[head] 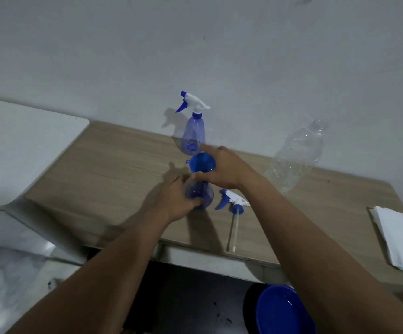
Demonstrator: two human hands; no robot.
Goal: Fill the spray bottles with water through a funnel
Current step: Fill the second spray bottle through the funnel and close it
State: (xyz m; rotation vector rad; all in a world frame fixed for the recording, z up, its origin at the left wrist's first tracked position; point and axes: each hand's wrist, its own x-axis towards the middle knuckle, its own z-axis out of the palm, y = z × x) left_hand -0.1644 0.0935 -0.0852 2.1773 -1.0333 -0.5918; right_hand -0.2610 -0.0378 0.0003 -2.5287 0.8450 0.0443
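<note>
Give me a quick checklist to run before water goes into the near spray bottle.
1. Blue plastic funnel seated in the near translucent blue spray bottle: ok, right hand holds it there.
2. Bottle steadied: ok, left hand grips its body.
3. Trigger sprayer head removed: ok, white-and-blue sprayer head lies on the wooden table.
4. Water source: not ok, clear plastic water bottle looks empty.
5. Blue basin contents below the table: cannot tell.
6. Far capped spray bottle clear of the hands: ok.

plain home utility corner, wooden table [113, 169] against bare white wall [195, 44], blue basin [282, 312] on floor
</note>
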